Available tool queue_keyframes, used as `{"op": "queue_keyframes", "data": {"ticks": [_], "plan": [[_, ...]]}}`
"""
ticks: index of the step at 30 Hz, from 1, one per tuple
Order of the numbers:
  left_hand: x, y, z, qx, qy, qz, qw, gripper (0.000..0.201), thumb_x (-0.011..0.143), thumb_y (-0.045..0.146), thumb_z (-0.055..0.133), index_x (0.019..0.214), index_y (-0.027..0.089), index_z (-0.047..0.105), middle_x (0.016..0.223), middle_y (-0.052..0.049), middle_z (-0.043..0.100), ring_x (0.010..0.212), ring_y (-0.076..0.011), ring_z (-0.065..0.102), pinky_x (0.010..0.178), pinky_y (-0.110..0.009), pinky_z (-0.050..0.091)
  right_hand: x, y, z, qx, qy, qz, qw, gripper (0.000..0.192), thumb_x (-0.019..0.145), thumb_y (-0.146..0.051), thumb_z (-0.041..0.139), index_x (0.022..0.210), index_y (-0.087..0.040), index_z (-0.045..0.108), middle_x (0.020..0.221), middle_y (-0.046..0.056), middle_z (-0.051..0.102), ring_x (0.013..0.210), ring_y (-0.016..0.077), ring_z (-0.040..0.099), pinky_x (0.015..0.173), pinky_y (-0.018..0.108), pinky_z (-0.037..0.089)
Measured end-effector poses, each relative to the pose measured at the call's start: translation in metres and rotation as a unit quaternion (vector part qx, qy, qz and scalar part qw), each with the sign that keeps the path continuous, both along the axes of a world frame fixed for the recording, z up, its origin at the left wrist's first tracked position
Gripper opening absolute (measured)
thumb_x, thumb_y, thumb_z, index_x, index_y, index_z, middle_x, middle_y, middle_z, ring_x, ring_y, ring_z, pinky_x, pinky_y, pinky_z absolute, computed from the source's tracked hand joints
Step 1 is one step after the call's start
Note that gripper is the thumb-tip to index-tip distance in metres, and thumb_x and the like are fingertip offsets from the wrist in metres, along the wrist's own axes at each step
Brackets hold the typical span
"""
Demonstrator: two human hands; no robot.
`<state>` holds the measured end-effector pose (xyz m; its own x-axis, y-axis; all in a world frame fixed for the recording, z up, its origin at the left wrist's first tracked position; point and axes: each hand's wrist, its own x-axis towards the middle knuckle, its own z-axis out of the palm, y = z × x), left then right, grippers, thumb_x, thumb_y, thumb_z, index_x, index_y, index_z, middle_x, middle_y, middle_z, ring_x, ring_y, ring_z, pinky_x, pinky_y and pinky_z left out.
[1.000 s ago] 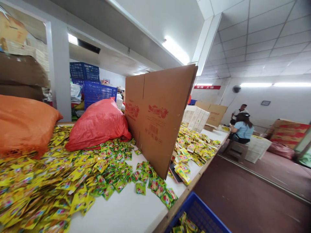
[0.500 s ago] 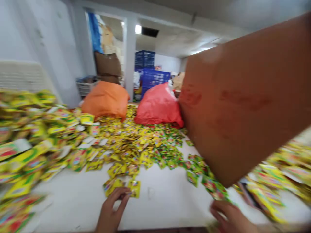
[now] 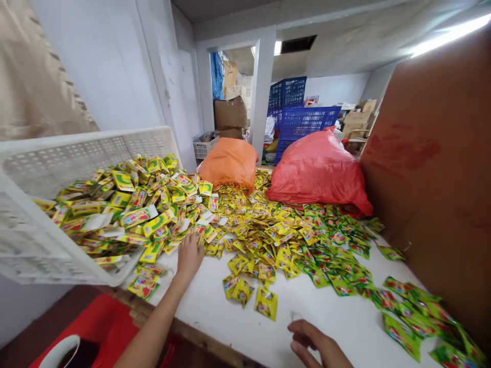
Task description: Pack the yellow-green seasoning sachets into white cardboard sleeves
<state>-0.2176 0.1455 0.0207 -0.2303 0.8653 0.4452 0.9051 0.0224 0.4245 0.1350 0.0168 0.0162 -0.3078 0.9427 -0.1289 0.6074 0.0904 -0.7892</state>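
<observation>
Since the earlier frame, the left hand (image 3: 188, 258) has been moved leftward from the loose sachets to the sachet pile (image 3: 153, 214) spilling from the tipped white crate (image 3: 46, 245). Its fingers are extended together, touching the pile's edge. The right hand (image 3: 318, 345) is rested loosely curled, empty, near the table (image 3: 245, 322) front edge. Bare room is left between both hands. The pile's long axis is run toward the far right.
</observation>
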Motion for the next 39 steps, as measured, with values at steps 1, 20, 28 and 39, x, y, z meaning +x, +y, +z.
{"op": "queue_keyframes", "data": {"ticks": [1, 20, 28, 39], "plan": [[-0.004, 0.007, -0.001, -0.002, -0.004, 0.024, 1.0, 0.037, 0.076, 0.02, 0.051, 0.112, 0.012, 0.048, 0.109, -0.017, 0.054, 0.109, -0.0317, 0.046, 0.091, -0.046, 0.035, -0.004, 0.001, -0.003, -0.003, 0.0, 0.008, 1.0, 0.032, 0.078, -0.043, 0.049, 0.097, -0.021, 0.062, 0.092, 0.007, 0.068, 0.086, 0.0207, 0.062, 0.08, 0.026, 0.047], [0.074, -0.066, 0.01, -0.107, -0.538, -0.121, 0.827, 0.064, 0.054, 0.037, 0.075, 0.108, 0.016, 0.05, 0.097, -0.007, 0.065, 0.088, -0.023, 0.062, 0.072, -0.032, 0.052, -0.07, 0.051, -0.009, 0.104, -0.15, -0.105, 0.978, 0.049, 0.064, -0.017, 0.065, 0.112, -0.017, 0.055, 0.107, 0.01, 0.058, 0.1, 0.0273, 0.049, 0.086, 0.036, 0.035], [0.104, -0.093, 0.005, -0.19, -0.661, -0.11, 0.717, 0.068, 0.047, 0.041, 0.08, 0.105, 0.015, 0.054, 0.094, -0.008, 0.071, 0.09, -0.0265, 0.065, 0.078, -0.033, 0.052, 0.002, 0.054, -0.009, 0.071, -0.158, -0.15, 0.973, 0.013, 0.072, -0.026, 0.059, 0.082, -0.018, 0.058, 0.091, 0.006, 0.061, 0.09, 0.0236, 0.051, 0.077, 0.032, 0.036], [0.128, -0.097, 0.005, -0.184, -0.656, -0.1, 0.725, 0.069, 0.049, 0.046, 0.078, 0.105, 0.014, 0.055, 0.095, -0.008, 0.071, 0.088, -0.0257, 0.066, 0.076, -0.032, 0.052, 0.103, 0.052, -0.001, 0.074, -0.121, -0.166, 0.976, 0.018, 0.076, -0.027, 0.051, 0.089, -0.016, 0.055, 0.087, 0.005, 0.062, 0.083, 0.0205, 0.057, 0.073, 0.029, 0.042]]}}
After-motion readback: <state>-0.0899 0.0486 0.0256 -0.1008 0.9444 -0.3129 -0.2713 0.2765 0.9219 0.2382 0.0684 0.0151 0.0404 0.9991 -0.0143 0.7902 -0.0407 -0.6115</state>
